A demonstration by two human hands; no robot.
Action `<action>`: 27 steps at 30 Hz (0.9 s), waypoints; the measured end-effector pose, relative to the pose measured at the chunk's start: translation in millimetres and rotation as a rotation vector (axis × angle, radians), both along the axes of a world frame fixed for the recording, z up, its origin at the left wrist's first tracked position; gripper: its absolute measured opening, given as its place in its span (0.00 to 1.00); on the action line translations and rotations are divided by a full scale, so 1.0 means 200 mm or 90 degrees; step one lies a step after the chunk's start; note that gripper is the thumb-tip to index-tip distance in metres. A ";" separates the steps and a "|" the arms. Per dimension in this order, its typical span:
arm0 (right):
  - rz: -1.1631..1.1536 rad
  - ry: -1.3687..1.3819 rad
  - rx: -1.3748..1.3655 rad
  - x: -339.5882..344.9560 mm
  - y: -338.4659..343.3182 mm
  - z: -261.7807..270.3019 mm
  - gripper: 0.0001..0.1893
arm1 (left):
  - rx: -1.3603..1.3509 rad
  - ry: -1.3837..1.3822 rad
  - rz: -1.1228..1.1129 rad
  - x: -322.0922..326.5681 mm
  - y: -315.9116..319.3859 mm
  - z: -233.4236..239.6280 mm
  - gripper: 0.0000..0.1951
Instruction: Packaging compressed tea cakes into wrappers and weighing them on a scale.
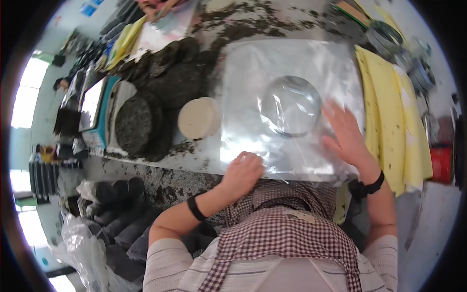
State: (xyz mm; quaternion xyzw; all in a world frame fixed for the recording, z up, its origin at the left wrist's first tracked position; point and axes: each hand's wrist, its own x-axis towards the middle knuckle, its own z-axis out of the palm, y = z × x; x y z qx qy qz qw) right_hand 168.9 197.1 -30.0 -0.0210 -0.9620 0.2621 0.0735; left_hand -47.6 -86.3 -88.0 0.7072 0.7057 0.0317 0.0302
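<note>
Before me lies a stack of clear plastic sheets or bags (244, 87), glossy and slightly wrinkled. A round ring or shallow dish (266, 122) shows under or within the clear plastic; I cannot tell which. My left hand (243, 171) rests with curled fingers at the near left edge of the plastic, and whether it pinches the film is hidden. Over the right part of the sheets, my right hand (343, 135) is blurred, fingers apart, holding nothing, its tips just right of the ring. Left of the plastic sits a cream round disc (196, 118).
A thick round stack of dark, flaky pressed material (134, 124) stands left, beside a teal-sided device (105, 109). Yellow sheets (383, 116) hang along the right edge. Dark rolls (124, 230) lie below the table at left. Another person's hands (157, 8) work at the far end.
</note>
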 end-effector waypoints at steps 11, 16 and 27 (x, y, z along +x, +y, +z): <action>0.108 0.144 0.047 -1.81 0.30 0.11 0.34 | 0.186 -0.043 0.491 -0.75 -0.21 -0.03 0.33; 0.128 0.236 0.067 -2.86 -0.24 -0.21 0.47 | 0.202 -0.106 0.438 -0.74 -0.23 -0.18 0.42; 0.100 0.077 0.182 -3.25 -0.43 -0.37 0.39 | 0.215 -0.127 0.486 -0.77 -0.24 -0.15 0.40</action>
